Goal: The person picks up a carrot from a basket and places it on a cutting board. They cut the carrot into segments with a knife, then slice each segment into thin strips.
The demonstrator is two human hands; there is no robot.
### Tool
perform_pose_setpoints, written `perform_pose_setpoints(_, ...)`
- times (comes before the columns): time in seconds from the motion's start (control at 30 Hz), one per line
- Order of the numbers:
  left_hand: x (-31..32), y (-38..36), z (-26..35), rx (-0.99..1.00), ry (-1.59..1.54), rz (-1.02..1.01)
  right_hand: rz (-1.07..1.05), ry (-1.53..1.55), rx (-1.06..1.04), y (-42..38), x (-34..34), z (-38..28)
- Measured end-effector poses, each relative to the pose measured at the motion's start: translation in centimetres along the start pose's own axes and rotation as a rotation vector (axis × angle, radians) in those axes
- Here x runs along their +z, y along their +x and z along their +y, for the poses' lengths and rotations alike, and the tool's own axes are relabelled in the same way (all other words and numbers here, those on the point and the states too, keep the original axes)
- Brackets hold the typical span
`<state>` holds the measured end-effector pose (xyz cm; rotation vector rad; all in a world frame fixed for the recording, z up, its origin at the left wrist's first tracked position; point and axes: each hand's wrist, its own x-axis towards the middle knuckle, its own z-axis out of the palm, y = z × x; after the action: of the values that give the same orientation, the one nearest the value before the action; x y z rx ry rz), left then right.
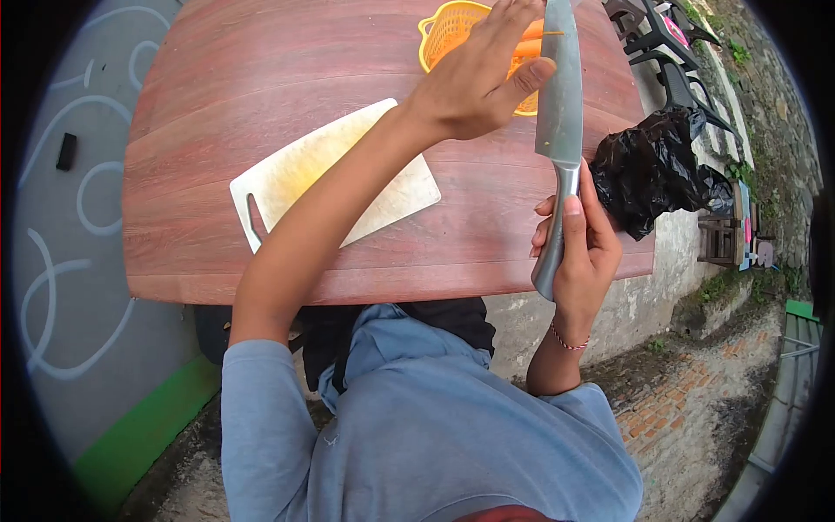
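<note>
My right hand (584, 252) grips the metal handle of a large kitchen knife (561, 104), its wide blade pointing away from me. A thin orange strip clings to the blade near its far end. Beside the blade, my left hand (487, 83) has its fingers stretched out, with the thumb at the blade's left edge; whether it touches cannot be made out. Partly behind that hand stands a yellow plastic basket (445, 30) with orange carrots (531, 45) in it. Below my left forearm lies a white cutting board (304, 157), stained yellow-orange in its middle.
The reddish wooden table (200, 165) carries the board and basket. At its right edge is a crumpled black plastic bag (648, 170). Dark chairs (665, 43) stand beyond on the right, and a grey painted wall (83, 287) is to the left.
</note>
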<state>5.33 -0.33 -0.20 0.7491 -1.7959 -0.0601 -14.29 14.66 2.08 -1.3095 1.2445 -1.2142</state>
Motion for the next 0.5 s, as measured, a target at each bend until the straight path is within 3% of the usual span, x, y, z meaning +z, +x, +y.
perform_pose_setpoints(0.07, 0.2, -0.5, -1.6, -0.224, -0.117, 0.074, 0.047, -0.022, 0.008, 0.4, -1.2, 0.0)
perform_pose_setpoints(0.1, -0.1, -0.3, -2.0, -0.214, -0.126, 0.068, 0.063, -0.098, -0.004, 0.7, -1.8, 0.4)
perform_pose_setpoints(0.17, -1.0, 0.3, -2.6, -0.487, -0.163, -0.016, 0.087, -0.17, -0.016, 1.0, -2.7, 1.3)
perform_pose_setpoints(0.2, -1.2, 0.6, -3.1, -0.48, -0.165, -0.023, 0.125, -0.275, -0.019, 1.1, -3.1, 1.7)
perform_pose_setpoints(0.27, -1.6, 1.6, -4.0, -0.614, 0.068, -0.077, 0.17, -0.369, -0.026, 1.3, -3.6, 2.6)
perform_pose_setpoints(0.37, -1.2, 3.2, -6.0, -0.558, 0.154, -0.134, 0.191, -0.541, -0.252, 1.7, -4.5, 4.8)
perform_pose_setpoints(0.5, 0.7, 5.0, -7.7, -0.55, 0.282, -0.192, 0.156, -0.654, -0.263, 1.3, -3.7, 3.8)
